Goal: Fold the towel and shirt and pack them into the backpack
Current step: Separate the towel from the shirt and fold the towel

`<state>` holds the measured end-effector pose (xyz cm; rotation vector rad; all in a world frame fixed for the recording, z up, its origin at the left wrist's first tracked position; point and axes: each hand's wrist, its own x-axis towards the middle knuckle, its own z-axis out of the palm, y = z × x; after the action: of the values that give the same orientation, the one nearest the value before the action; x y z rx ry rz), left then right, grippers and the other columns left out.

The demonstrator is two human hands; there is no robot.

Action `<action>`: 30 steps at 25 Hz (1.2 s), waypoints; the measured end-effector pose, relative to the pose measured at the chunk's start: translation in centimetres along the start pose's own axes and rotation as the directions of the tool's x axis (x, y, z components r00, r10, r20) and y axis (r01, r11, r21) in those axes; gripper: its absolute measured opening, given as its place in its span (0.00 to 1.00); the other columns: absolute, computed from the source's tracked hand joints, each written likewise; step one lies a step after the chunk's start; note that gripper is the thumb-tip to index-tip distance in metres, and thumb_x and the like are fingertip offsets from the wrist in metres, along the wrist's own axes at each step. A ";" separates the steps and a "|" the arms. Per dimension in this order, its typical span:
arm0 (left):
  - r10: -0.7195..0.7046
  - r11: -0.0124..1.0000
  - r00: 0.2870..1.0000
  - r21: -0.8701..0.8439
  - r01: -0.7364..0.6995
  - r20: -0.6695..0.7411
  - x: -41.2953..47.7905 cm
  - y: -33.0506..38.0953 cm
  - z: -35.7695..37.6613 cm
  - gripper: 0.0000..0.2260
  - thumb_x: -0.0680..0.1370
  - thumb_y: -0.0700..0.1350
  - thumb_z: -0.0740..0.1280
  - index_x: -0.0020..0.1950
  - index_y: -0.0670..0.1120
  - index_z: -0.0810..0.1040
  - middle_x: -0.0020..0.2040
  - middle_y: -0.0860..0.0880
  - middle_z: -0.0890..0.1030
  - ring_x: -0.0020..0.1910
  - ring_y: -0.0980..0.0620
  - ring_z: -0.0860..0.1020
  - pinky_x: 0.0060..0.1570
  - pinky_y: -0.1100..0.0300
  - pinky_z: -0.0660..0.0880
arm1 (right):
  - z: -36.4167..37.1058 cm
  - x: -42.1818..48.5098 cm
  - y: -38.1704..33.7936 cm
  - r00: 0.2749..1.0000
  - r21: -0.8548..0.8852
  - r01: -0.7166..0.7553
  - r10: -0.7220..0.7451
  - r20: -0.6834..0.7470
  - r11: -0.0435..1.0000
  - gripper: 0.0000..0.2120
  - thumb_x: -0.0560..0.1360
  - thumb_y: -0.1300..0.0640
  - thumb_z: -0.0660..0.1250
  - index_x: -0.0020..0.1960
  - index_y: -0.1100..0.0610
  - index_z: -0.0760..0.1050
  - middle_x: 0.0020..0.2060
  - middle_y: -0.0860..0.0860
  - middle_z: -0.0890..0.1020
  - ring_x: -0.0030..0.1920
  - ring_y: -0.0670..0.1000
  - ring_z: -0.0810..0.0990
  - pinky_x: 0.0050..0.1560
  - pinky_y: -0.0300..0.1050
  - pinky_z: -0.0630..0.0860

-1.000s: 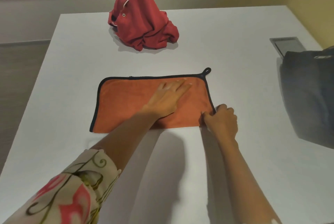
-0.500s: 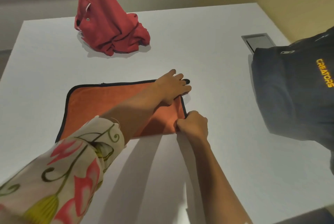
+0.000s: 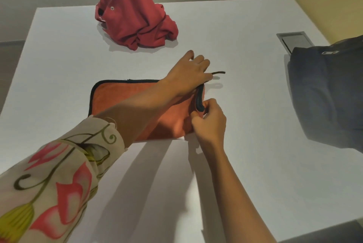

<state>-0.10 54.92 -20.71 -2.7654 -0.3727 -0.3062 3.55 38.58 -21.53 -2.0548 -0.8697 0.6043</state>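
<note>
Over the middle of the tabletop [image 3: 235, 164], the left hand [image 3: 188, 75] reaches across the towel [image 3: 125, 99] from the near left. Its forearm lies diagonally above the cloth and the back of the hand faces up. Its fingers curl down over the towel's far right corner and grip it. The black loop [image 3: 219, 72] sticks out to the right from under those fingers, raised off the surface, with its shadow below. The right hand [image 3: 211, 123] comes in from the near edge, knuckles up, and pinches the towel's right edge nearer the near corner, thumb and fingers closed on the cloth. Between the two hands the black trim [image 3: 199, 101] stands up off the tabletop in a curved ridge. The rest of the orange towel lies flat. Its left side and rounded far left corner are in plain view, and its middle is hidden behind the left forearm. A floral sleeve [image 3: 55, 180] covers the left arm from mid-forearm back.

The red shirt [image 3: 135, 19] sits in a crumpled heap rising to a peak on the far part of the tabletop, well apart from the towel. The dark backpack [image 3: 330, 95] rests at the right side, well apart from both hands and partly cut off by the frame. A grey hatch [image 3: 294, 39] is set into the tabletop just beyond the backpack, its near corner covered by it.
</note>
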 end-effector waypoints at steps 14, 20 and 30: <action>-0.508 -0.466 0.405 -0.639 0.612 0.760 -21.5 -8.1 -2.4 0.07 0.79 0.42 0.67 0.56 0.47 0.78 0.41 0.50 0.76 0.36 0.52 0.75 0.34 0.58 0.79 | 15.4 -7.9 -7.1 0.860 -0.204 0.495 -0.444 0.252 0.844 0.04 0.72 0.61 0.62 0.44 0.53 0.69 0.38 0.52 0.73 0.40 0.53 0.68 0.39 0.49 0.67; -0.596 -0.383 0.407 -0.691 0.613 0.692 -26.0 -8.0 -2.0 0.21 0.79 0.34 0.64 0.71 0.48 0.72 0.52 0.50 0.78 0.41 0.49 0.78 0.36 0.61 0.81 | 18.5 -9.5 -7.0 0.828 -0.275 0.553 -0.481 0.289 0.786 0.02 0.73 0.62 0.64 0.46 0.58 0.75 0.37 0.53 0.74 0.38 0.54 0.68 0.37 0.47 0.67; -0.612 -0.341 0.429 -0.711 0.616 0.665 -27.4 -8.5 -2.7 0.23 0.81 0.34 0.58 0.74 0.51 0.68 0.48 0.42 0.75 0.34 0.52 0.76 0.35 0.55 0.81 | 18.9 -10.6 -7.9 0.792 -0.267 0.607 -0.540 0.285 0.749 0.05 0.72 0.64 0.68 0.48 0.60 0.77 0.39 0.55 0.77 0.38 0.54 0.71 0.34 0.45 0.69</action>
<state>-28.89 55.74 -22.58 -3.1100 -2.7765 -1.2118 -18.80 43.37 -24.47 -1.8787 -1.7517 0.3110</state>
